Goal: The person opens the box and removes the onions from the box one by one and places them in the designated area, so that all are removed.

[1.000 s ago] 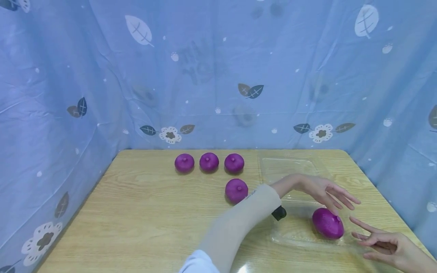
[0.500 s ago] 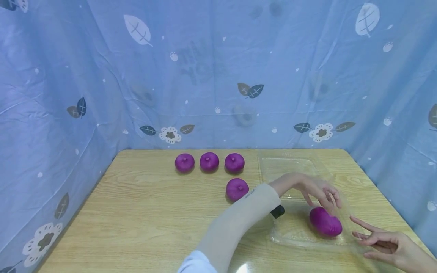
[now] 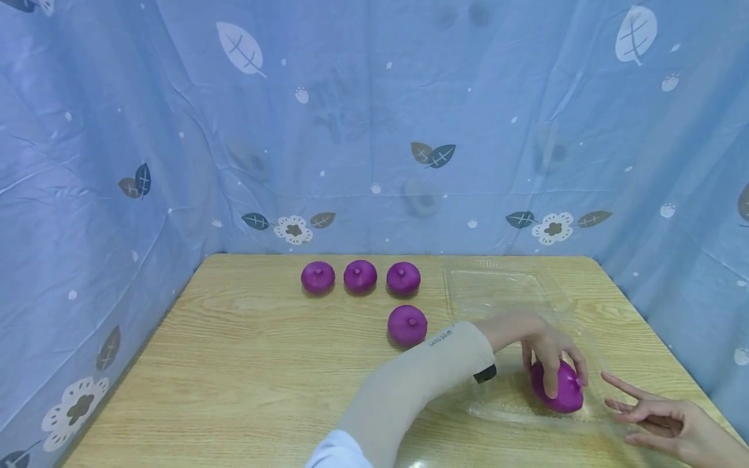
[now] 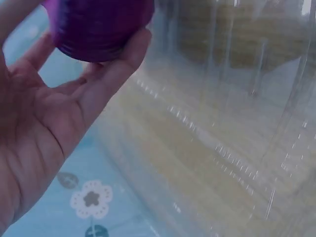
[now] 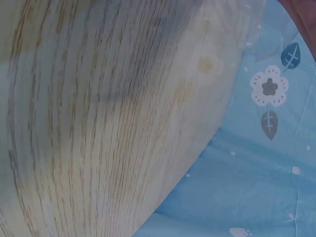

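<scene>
A purple onion (image 3: 557, 388) with a short stem nub sits in the front part of an open clear plastic clamshell box (image 3: 503, 413). My left hand (image 3: 547, 354) reaches across from above and grips this onion, fingers curled down around its sides. In the left wrist view, thumb and fingers of the left hand (image 4: 44, 113) close about the onion (image 4: 101, 29). My right hand (image 3: 667, 419) lies at the box's right edge, fingers loosely spread with nothing between them. Only a sliver of the right hand (image 5: 302, 22) shows in the right wrist view.
Three onions stand in a row at the back, the middle one (image 3: 359, 277) between two others. Another onion (image 3: 407, 325) is nearer, close to the left sleeve (image 3: 427, 383). The box's other half (image 3: 497, 305) lies behind. A blue curtain (image 3: 374, 130) surrounds the wooden table (image 3: 246, 364).
My left hand's fingers, extended over the onion a second ago, have curled down around it. The onion has turned slightly. My right hand has stayed in place.
</scene>
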Demonstrator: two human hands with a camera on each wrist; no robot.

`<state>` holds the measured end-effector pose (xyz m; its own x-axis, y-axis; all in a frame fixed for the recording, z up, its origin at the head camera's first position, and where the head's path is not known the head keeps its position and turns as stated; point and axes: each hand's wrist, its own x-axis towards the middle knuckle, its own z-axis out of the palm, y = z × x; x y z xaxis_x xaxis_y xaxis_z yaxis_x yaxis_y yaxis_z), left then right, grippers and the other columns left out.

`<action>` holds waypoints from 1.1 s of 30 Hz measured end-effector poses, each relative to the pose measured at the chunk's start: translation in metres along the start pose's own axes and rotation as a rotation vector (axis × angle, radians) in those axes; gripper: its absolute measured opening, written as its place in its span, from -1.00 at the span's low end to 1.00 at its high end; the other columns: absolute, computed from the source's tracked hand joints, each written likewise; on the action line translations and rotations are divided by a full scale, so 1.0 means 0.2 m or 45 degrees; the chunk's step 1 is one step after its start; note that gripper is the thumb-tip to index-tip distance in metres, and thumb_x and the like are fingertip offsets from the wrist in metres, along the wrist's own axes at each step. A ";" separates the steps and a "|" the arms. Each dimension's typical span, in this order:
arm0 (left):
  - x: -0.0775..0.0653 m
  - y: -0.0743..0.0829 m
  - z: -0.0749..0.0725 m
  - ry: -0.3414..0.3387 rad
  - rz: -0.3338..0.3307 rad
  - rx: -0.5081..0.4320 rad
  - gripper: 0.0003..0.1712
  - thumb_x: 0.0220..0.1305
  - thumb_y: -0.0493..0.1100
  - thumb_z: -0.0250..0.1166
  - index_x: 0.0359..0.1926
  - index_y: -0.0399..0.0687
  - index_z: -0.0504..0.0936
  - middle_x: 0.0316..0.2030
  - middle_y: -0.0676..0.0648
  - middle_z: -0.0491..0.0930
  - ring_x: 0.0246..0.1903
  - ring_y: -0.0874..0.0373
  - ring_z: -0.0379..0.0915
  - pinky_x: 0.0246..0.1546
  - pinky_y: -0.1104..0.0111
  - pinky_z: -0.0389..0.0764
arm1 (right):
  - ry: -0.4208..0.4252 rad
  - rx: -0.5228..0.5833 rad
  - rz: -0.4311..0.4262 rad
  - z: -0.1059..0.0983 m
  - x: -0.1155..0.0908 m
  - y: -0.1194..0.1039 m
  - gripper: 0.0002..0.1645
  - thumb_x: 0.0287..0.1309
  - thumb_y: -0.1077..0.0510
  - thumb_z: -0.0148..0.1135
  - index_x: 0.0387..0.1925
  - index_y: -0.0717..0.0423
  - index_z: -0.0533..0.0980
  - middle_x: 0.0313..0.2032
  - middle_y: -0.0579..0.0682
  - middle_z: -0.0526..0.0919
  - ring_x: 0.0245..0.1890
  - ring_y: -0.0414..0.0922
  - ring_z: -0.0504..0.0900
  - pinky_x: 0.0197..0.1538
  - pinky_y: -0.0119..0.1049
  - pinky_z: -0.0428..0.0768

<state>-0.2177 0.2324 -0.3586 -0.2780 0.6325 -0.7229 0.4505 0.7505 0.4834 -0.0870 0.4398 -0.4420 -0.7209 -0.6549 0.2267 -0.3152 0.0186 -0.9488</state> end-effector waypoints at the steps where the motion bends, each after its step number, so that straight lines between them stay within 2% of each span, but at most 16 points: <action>1: -0.01 -0.01 -0.01 0.012 0.014 -0.022 -0.44 0.10 -0.28 0.41 0.06 0.35 0.49 -0.05 0.29 0.37 -0.18 0.34 0.43 -0.26 0.38 0.66 | -0.001 -0.006 -0.011 0.00 0.00 0.00 -0.55 0.02 0.74 -0.03 -0.08 0.47 0.52 0.37 -0.36 0.20 0.16 -0.27 0.45 -0.09 -0.31 0.65; 4: -0.03 -0.04 -0.03 0.063 0.092 -0.056 -0.50 0.12 -0.23 0.38 0.03 0.30 0.46 -0.11 0.27 0.34 -0.22 0.35 0.39 -0.28 0.39 0.66 | -0.016 -0.016 -0.077 0.00 0.00 0.01 -0.48 -0.03 0.78 -0.04 -0.06 0.45 0.51 0.40 -0.29 0.19 0.18 -0.24 0.44 -0.08 -0.30 0.64; 6: -0.06 -0.07 -0.04 0.087 0.178 -0.065 -0.51 0.14 -0.21 0.36 0.05 0.26 0.42 -0.12 0.25 0.32 -0.22 0.37 0.38 -0.28 0.41 0.64 | -0.028 -0.015 -0.134 0.00 0.00 0.02 -0.43 -0.07 0.81 -0.06 -0.03 0.45 0.50 0.41 -0.24 0.17 0.20 -0.21 0.43 -0.06 -0.29 0.63; 10: -0.12 -0.12 -0.05 0.113 0.437 -0.022 -0.47 0.16 -0.23 0.34 0.14 0.13 0.41 -0.08 0.20 0.33 -0.16 0.41 0.36 -0.24 0.54 0.60 | -0.067 -0.004 -0.236 0.01 0.01 0.03 -0.35 -0.14 0.86 -0.07 0.01 0.47 0.47 0.44 -0.12 0.13 0.23 -0.15 0.40 -0.04 -0.27 0.62; 13: -0.18 -0.18 -0.05 0.170 0.627 0.058 -0.46 0.20 -0.21 0.32 0.20 0.08 0.41 0.01 0.19 0.33 -0.08 0.45 0.31 -0.18 0.63 0.53 | -0.075 -0.017 -0.240 0.00 0.01 0.04 -0.35 -0.14 0.86 -0.06 0.02 0.48 0.47 0.44 -0.13 0.12 0.23 -0.16 0.41 -0.04 -0.27 0.62; 16: -0.23 -0.24 -0.04 0.227 0.749 0.117 -0.45 0.25 -0.17 0.29 0.26 0.06 0.41 0.09 0.19 0.33 -0.01 0.49 0.26 -0.11 0.66 0.48 | -0.061 -0.032 -0.222 0.00 0.01 0.04 -0.35 -0.14 0.86 -0.06 0.01 0.46 0.48 0.44 -0.17 0.13 0.22 -0.18 0.41 -0.05 -0.29 0.62; 21: -0.32 -0.33 -0.02 0.263 0.848 0.044 -0.42 0.27 -0.21 0.28 0.30 0.02 0.38 0.18 0.17 0.33 0.07 0.53 0.20 -0.01 0.67 0.41 | -0.093 0.022 -0.246 0.00 0.00 0.06 -0.32 -0.17 0.89 -0.10 0.01 0.47 0.47 0.45 -0.14 0.09 0.24 -0.14 0.39 -0.04 -0.25 0.63; 25: -0.40 -0.39 0.01 0.301 0.932 -0.039 -0.42 0.25 -0.26 0.30 0.28 -0.02 0.38 0.22 0.10 0.34 0.09 0.50 0.22 0.04 0.64 0.40 | -0.095 0.121 -0.179 -0.01 0.00 0.06 -0.38 -0.10 0.87 -0.15 0.00 0.52 0.46 0.44 -0.20 0.11 0.23 -0.15 0.40 -0.05 -0.19 0.63; 28: -0.46 -0.43 0.02 0.336 0.957 -0.099 -0.40 0.22 -0.28 0.33 0.27 -0.04 0.39 0.24 0.08 0.36 0.09 0.47 0.26 0.04 0.61 0.43 | -0.098 0.168 -0.149 -0.01 0.00 0.07 -0.37 -0.07 0.86 -0.17 0.02 0.51 0.46 0.43 -0.23 0.12 0.24 -0.16 0.39 -0.03 -0.18 0.62; 33: -0.54 -0.50 0.05 0.412 0.948 -0.187 -0.38 0.14 -0.26 0.40 0.24 0.00 0.45 0.19 0.12 0.42 0.03 0.39 0.35 -0.04 0.54 0.53 | -0.138 0.226 -0.180 -0.02 0.00 0.08 -0.33 -0.12 0.90 -0.22 0.05 0.56 0.42 0.45 -0.19 0.07 0.27 -0.14 0.35 0.03 -0.18 0.59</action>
<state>-0.2253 0.0869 -0.3334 -0.1911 0.9814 -0.0206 0.5038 0.1161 0.8560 -0.0950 0.4426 -0.4564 -0.6038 -0.7191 0.3440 -0.2882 -0.2054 -0.9353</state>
